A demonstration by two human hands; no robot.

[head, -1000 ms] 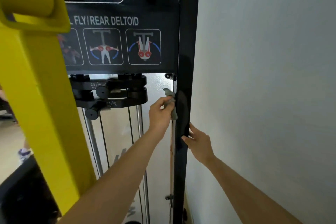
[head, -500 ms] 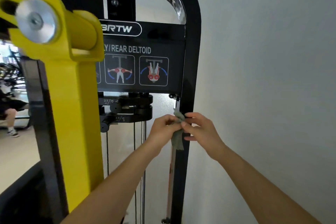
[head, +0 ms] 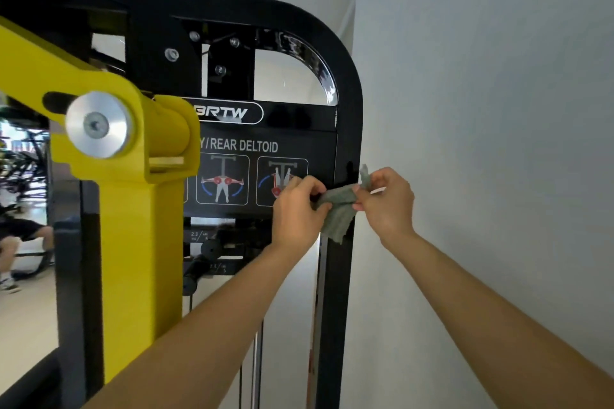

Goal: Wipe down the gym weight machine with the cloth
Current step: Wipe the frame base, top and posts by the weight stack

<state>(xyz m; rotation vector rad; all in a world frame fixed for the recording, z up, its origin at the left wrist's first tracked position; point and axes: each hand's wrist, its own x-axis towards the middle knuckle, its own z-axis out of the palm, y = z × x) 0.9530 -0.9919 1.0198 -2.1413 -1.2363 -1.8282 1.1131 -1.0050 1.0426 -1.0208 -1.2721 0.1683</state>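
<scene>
Hands: left hand point(head: 295, 209) and right hand point(head: 387, 199) pinch cloth point(head: 337, 209) | machine panel point(head: 265, 146): "BRTW", "REAR DELTOID"

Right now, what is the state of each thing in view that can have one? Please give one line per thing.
Left hand: fingers pinch the cloth's left end.
Right hand: fingers pinch the cloth's right end.
Grey-green cloth: crumpled, stretched between both hands, lower edge hanging, in front of the black frame post.
Yellow lever arm: at rest; nobody touches it.
Instruction placard: partly hidden by the yellow arm and left hand.
</scene>
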